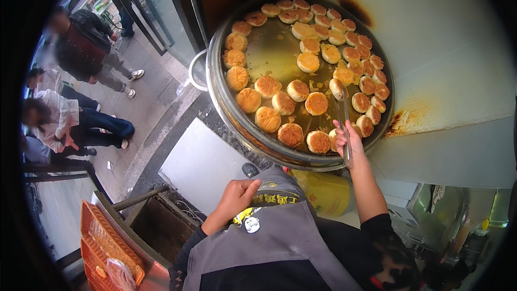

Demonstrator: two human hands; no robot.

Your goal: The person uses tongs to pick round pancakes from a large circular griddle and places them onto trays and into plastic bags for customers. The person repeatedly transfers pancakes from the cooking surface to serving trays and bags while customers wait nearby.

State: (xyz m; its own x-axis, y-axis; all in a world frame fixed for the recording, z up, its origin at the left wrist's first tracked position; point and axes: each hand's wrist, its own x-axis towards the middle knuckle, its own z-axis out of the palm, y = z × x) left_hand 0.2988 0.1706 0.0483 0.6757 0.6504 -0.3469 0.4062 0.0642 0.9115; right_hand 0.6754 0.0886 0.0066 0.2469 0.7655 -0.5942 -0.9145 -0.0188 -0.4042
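Note:
My right hand (348, 144) grips a pair of metal tongs (346, 121) over the near right side of a large round frying pan (218, 85). The tongs' tips are at a tilted, pale-sided filled bun (336, 89); whether they clamp it is hard to tell. Browned buns line the pan's rim, and several sit nearer the middle, such as one flat golden bun (316, 103). Oil and loose crumbs cover the bare pan bottom. In front of my grey apron (254, 246), my left hand (238, 198) is loosely curled with nothing visible in it.
The pan has a loop handle (198, 70) at left. A white board (206, 161) lies below it, beside a yellow bag (323, 196). Orange baskets (109, 238) with a plastic bag (120, 275) stand at lower left. A stained wall panel (436, 68) borders the pan. People stand outside.

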